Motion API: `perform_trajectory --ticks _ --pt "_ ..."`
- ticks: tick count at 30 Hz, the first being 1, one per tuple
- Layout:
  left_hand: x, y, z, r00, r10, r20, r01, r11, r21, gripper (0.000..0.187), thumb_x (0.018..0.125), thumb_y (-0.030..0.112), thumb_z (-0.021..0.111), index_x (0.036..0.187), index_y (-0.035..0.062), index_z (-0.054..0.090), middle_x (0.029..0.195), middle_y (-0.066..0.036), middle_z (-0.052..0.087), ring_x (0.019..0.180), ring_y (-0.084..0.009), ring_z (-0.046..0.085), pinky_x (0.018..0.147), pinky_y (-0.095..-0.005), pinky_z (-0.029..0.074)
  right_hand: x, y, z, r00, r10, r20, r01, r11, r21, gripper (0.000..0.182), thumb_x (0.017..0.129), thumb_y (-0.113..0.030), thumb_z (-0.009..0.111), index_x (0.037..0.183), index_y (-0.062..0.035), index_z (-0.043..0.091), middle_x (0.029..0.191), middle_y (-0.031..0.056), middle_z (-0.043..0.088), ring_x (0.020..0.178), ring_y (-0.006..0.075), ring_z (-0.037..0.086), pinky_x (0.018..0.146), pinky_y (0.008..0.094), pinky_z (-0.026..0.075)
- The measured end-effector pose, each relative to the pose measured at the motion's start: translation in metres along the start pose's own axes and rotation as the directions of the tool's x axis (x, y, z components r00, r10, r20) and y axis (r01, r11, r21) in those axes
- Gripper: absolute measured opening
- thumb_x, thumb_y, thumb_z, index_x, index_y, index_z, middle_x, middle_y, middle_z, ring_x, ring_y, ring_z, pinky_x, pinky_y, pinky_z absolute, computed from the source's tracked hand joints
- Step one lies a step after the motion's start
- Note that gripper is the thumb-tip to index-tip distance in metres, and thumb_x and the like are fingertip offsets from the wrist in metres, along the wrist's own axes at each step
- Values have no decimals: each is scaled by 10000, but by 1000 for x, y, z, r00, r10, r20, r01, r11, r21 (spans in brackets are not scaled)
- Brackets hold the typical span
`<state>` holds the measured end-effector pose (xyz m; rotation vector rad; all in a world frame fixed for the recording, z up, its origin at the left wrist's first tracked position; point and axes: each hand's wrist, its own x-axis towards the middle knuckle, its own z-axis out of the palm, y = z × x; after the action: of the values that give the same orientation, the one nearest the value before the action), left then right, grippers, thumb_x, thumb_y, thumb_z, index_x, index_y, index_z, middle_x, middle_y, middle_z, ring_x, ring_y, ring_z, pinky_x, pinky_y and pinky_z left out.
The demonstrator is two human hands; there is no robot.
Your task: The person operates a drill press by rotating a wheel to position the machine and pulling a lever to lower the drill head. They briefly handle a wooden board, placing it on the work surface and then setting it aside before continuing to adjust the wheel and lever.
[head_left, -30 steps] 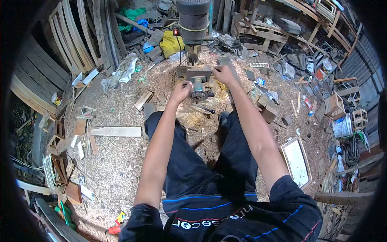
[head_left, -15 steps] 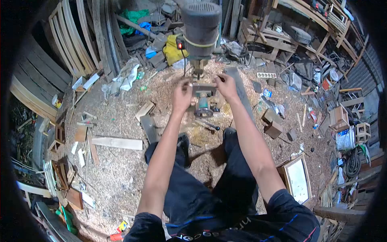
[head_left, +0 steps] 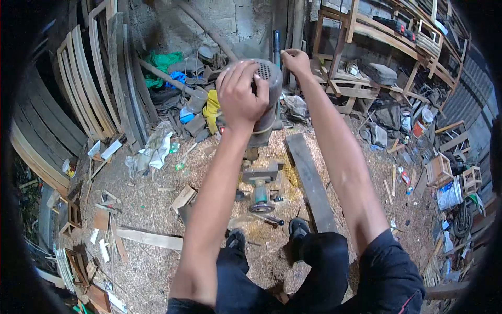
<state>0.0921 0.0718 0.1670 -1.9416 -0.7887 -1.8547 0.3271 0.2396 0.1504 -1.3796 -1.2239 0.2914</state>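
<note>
My left hand (head_left: 242,94) rests on top of the grey machine's motor housing (head_left: 271,78), its fingers spread over the vented cap. Beside the housing on the right, my right hand (head_left: 297,63) is raised near a dark upright post (head_left: 277,46); its fingers are bent, and whether they grip anything is too small to tell. Below the motor, a flat grey metal piece (head_left: 260,173) lies across the green vise-like base (head_left: 260,194). A handwheel (head_left: 261,208) is at the front of that base.
A long grey board (head_left: 311,180) lies right of the machine. A pale plank (head_left: 150,238) is on the shavings-covered floor at the left. Curved wooden strips (head_left: 78,83) lean at the back left. A wooden rack (head_left: 366,30) stands at the back right.
Both hands have moved up from beside the metal piece, the left onto the motor housing and the right beside it. The camera view has tilted upward, showing more of the back wall.
</note>
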Motion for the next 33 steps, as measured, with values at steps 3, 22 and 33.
perform_trajectory --ticks 3,22,33 --pt "1 -5 9 997 24 -69 -24 1000 -5 272 749 101 555 964 51 714 1034 -127 715 1006 -317 665 937 -404 471 30 15 17 991 109 75 -99 986 -131 999 769 -537 754 1424 108 362 1380 326 490 1303 383 498 1068 393 417" --pt "-25 -10 10 995 26 -98 -28 999 -18 249 730 130 548 900 68 719 945 -101 715 943 -290 670 890 -390 477 -71 -113 -30 979 185 -85 -125 877 465 669 941 -649 436 926 -19 657 640 16 497 615 158 462 587 336 364" --pt "-38 -8 7 998 3 -64 -2 1000 10 242 719 122 545 869 75 728 919 -102 721 952 -288 672 913 -401 469 -238 -115 -61 996 -37 -77 81 708 702 368 943 -221 588 621 -49 539 621 -18 477 585 90 384 558 271 263"
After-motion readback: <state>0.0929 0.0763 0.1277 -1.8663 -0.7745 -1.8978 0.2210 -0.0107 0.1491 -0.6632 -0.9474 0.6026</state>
